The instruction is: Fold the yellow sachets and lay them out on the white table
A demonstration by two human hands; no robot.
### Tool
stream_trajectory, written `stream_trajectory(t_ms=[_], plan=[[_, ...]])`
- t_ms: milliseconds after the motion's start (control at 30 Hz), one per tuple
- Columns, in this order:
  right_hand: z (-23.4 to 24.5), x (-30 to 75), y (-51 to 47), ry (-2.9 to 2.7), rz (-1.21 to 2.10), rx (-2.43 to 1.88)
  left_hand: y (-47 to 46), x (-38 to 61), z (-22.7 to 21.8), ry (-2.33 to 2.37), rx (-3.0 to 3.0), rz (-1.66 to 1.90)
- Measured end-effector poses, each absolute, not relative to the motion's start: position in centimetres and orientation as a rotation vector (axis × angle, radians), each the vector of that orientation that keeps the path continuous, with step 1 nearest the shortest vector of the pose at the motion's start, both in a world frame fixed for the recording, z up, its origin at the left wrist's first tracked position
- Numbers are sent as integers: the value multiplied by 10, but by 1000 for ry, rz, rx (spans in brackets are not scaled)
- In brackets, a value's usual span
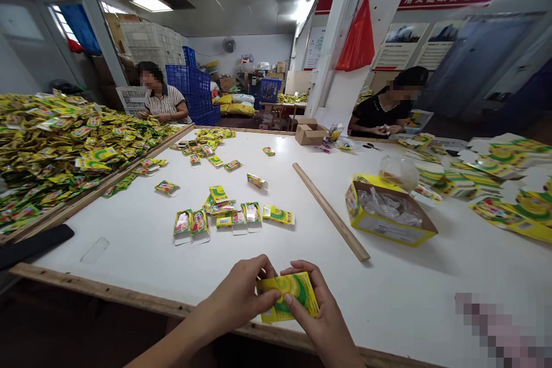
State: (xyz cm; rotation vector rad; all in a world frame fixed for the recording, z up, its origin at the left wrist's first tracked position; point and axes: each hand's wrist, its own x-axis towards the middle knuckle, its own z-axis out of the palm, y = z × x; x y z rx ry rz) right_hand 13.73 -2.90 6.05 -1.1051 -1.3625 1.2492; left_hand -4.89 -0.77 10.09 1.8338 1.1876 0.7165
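Note:
A small yellow and green carton (297,293) is held between my two hands just above the front edge of the white table. My left hand (250,290) grips its left end, thumb across the near face. Around the right side wraps my right hand (317,313), its thumb pressed on the printed face near the other thumb. Beyond my hands lies a group of similar small cartons (245,215), several side by side with end flaps sticking out toward me. One more carton (279,215) lies at the right of that group.
A wooden strip (330,210) crosses the table, left of a yellow display box (392,230) holding clear plastic bags. Flat printed cardboard (517,184) is stacked at right. A large heap of packets (64,144) fills the left. Two people sit across the table.

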Motion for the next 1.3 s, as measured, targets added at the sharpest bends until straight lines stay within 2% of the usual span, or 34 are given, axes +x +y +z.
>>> stream_trajectory(t_ms=[467,700,1100,1300], plan=[[65,137,-29,-1477,1231,-1144,-8,-48,95,1235,1814,663],[67,135,-31,-1421,1327,-1134,-9,-50,90,1242,1822,645],[63,134,-31,-1446,1347,-1121,-14,-57,103,1211,1907,576],[61,134,-33,-1394,1416,-1083,-10,-57,93,1152,1721,629]])
